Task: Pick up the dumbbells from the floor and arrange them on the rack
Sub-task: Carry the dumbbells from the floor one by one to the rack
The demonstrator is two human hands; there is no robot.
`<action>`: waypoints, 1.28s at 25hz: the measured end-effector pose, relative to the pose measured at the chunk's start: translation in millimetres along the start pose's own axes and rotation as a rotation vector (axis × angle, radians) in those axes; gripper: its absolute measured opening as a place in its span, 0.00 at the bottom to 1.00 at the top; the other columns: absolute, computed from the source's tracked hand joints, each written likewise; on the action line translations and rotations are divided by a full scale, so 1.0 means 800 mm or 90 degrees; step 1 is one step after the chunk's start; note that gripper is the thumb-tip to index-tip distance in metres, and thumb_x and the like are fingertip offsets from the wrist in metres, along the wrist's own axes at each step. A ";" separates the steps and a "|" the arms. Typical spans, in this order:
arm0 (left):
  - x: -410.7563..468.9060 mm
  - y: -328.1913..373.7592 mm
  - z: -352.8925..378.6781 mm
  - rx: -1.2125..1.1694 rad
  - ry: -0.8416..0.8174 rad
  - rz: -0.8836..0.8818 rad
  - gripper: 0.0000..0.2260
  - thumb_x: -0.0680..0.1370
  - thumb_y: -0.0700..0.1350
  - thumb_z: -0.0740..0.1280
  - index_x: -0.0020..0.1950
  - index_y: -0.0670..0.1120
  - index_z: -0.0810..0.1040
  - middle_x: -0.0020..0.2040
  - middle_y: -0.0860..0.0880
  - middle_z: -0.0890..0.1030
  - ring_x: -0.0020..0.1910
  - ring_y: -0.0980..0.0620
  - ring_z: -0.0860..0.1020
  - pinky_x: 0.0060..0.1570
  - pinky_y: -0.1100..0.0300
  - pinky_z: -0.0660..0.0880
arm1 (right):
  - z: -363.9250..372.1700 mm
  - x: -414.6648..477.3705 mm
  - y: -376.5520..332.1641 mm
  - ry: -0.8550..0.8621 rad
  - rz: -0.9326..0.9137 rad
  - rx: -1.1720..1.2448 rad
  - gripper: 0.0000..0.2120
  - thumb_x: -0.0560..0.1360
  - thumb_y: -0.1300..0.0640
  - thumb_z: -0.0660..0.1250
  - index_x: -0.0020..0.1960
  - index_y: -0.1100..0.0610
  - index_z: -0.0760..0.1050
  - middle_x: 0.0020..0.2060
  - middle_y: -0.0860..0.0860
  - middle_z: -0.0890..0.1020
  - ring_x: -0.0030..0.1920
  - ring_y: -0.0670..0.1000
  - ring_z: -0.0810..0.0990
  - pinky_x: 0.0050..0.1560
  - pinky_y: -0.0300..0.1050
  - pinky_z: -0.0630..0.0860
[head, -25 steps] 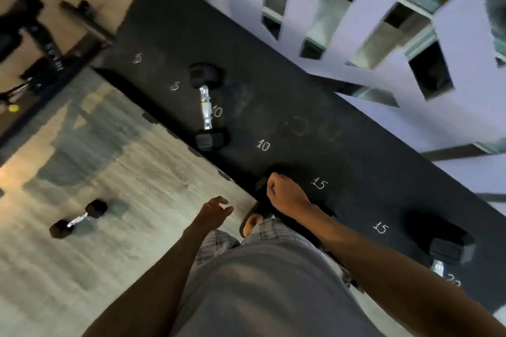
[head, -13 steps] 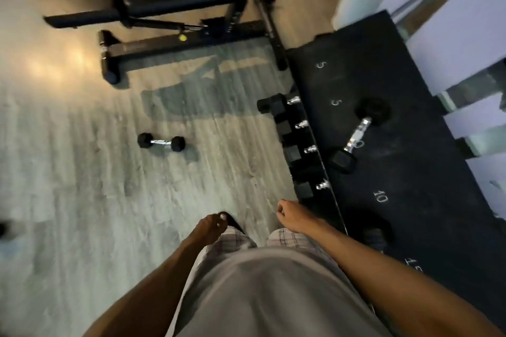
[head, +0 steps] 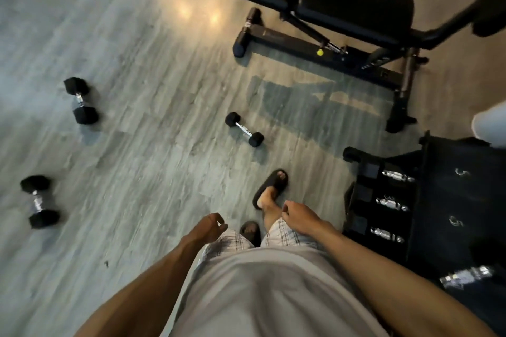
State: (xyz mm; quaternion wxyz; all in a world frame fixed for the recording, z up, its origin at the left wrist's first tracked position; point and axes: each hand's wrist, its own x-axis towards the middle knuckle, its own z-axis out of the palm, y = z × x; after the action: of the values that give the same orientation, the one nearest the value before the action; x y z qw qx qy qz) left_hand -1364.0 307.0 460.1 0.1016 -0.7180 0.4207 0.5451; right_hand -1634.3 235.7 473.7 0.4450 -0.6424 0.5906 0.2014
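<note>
Grey plank floor (head: 137, 35); bench (head: 328, 5) at rear, rack (head: 438, 200) at R. Centre dumbbell (head: 244, 129) on floor, axis diag., far-L to near-R. Far-L dumbbell (head: 80, 100), near-L dumbbell (head: 39, 201) on floor, roughly fore-aft. L hand (head: 209, 230), R hand (head: 299, 217) loosely curled, empty.

A black padded weight bench (head: 353, 8) stands at the top right on a grey wood-grain floor (head: 153, 172), its two-part cushion tilted across the view and its frame resting on a crossbar foot (head: 246, 33) with rounded end caps. A small yellow knob (head: 319, 52) sits on the frame beneath the cushion. Two warm patches of glare (head: 183, 11) lie on the boards left of the bench (blurred, source out of view). A pale rounded object (head: 491, 123) is cut off at the right edge.
</note>
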 end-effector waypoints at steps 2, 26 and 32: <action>0.014 0.005 -0.017 -0.012 0.001 -0.010 0.14 0.80 0.48 0.66 0.60 0.40 0.78 0.54 0.39 0.83 0.54 0.42 0.81 0.50 0.59 0.74 | -0.027 0.036 -0.015 -0.020 -0.026 -0.028 0.11 0.77 0.54 0.58 0.52 0.58 0.75 0.51 0.59 0.83 0.53 0.61 0.80 0.52 0.53 0.77; 0.524 0.186 -0.185 -0.213 -0.076 -0.068 0.14 0.81 0.47 0.64 0.62 0.40 0.77 0.57 0.42 0.80 0.54 0.45 0.79 0.48 0.58 0.73 | -0.156 0.625 -0.083 -0.143 -0.024 -0.071 0.08 0.78 0.55 0.59 0.51 0.55 0.76 0.52 0.57 0.81 0.53 0.60 0.79 0.51 0.51 0.77; 0.740 0.148 -0.184 -0.432 -0.069 -0.195 0.09 0.82 0.42 0.62 0.60 0.39 0.75 0.51 0.37 0.80 0.42 0.43 0.80 0.49 0.48 0.80 | -0.058 0.814 -0.040 -0.102 0.045 -0.011 0.13 0.79 0.57 0.60 0.63 0.58 0.72 0.57 0.58 0.79 0.57 0.59 0.77 0.50 0.45 0.70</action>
State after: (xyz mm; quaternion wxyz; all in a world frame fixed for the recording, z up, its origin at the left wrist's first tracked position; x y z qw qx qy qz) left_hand -1315.3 -148.0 39.7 -0.0397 -0.7357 0.0981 0.6689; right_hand -1472.6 -182.5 -2.0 0.4780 -0.6066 0.5737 0.2729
